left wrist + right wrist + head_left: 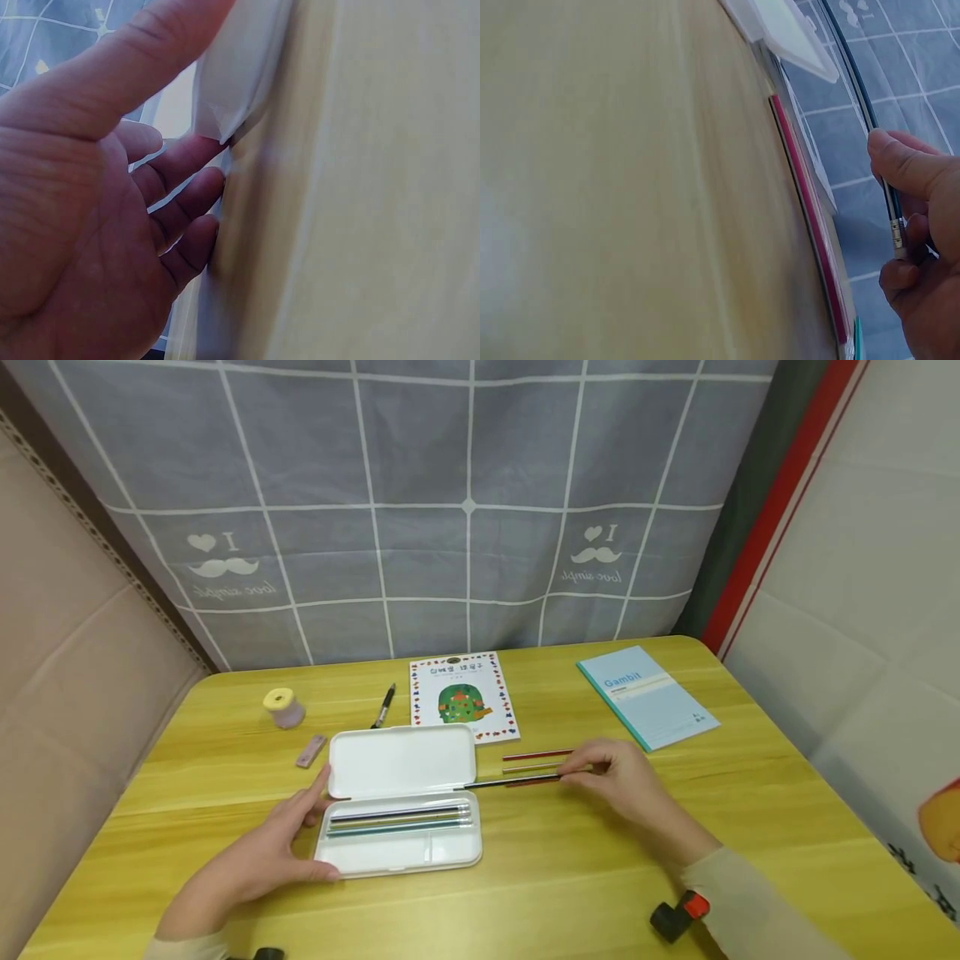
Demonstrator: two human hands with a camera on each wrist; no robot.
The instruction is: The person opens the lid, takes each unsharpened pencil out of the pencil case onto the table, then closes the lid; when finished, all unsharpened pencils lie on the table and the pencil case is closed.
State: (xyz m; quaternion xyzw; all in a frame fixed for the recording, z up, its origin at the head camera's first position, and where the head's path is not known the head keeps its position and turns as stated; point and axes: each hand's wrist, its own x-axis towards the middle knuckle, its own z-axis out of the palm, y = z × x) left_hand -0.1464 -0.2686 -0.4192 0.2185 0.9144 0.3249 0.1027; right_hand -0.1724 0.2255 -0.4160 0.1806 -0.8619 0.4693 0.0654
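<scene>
An open white pencil case (382,857) lies on the table with its lid (402,763) folded back. Several pencils (397,821) lie side by side in its tray. My left hand (262,847) holds the case's left end, thumb at the near corner and index finger by the lid. In the left wrist view the other fingers are bent beside the case (240,67). Between thumb and fingers, my right hand (615,777) pinches a dark pencil (861,90) near its eraser end, raised above the table. Its far end reaches the case's right side. Loose pencils (534,755) lie beneath that hand.
Behind the case are a picture book (491,697) and a black pen (385,703). Left of it lie a pinkish eraser-like block (311,751) and a yellow-topped container (285,708). A blue notebook (652,697) lies at the back right. A grey curtain hangs behind the table.
</scene>
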